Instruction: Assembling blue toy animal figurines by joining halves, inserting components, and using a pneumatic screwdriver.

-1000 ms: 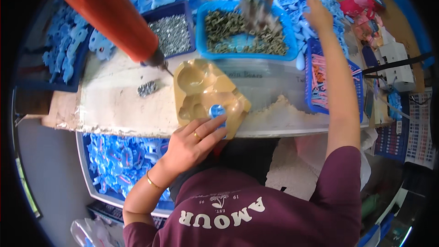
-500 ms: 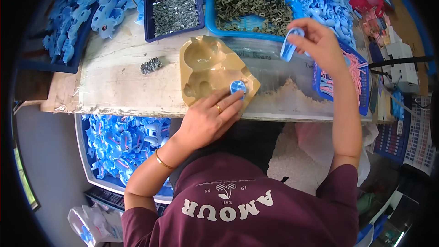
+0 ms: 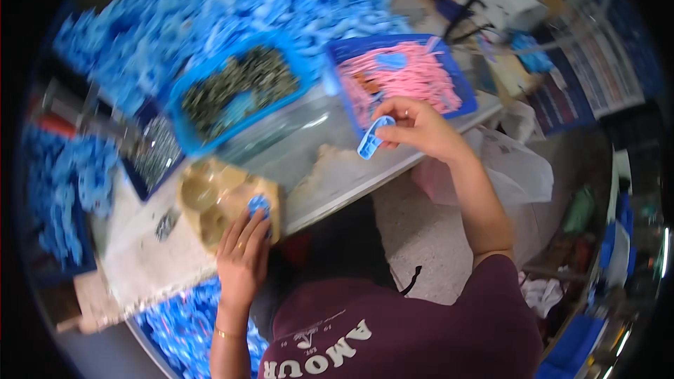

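My left hand (image 3: 241,249) lies with fingers stretched out over the near edge of a tan moulded fixture (image 3: 203,221). Its fingertips rest against a small round blue plastic piece (image 3: 258,203) seated in the fixture. My right hand (image 3: 414,126) is closed, pinching a long, rounded blue plastic part (image 3: 374,139) between thumb and fingers. That part is held in the air at the front edge of a dark blue basket (image 3: 463,98) of pink strips. Motion blur softens the fine detail of both blue pieces.
Left of the basket stands a light blue tray (image 3: 188,147) of dark metal pieces. A navy tray (image 3: 144,193) holds small silvery parts, with an orange-handled tool (image 3: 60,124) nearby. Blue plastic parts (image 3: 210,7) are heaped behind; more fill a bin (image 3: 189,330) below the table.
The whole view has swung to the right. My right hand has brought the blue part over beside the basket of pink strips. My left hand stays on the fixture.
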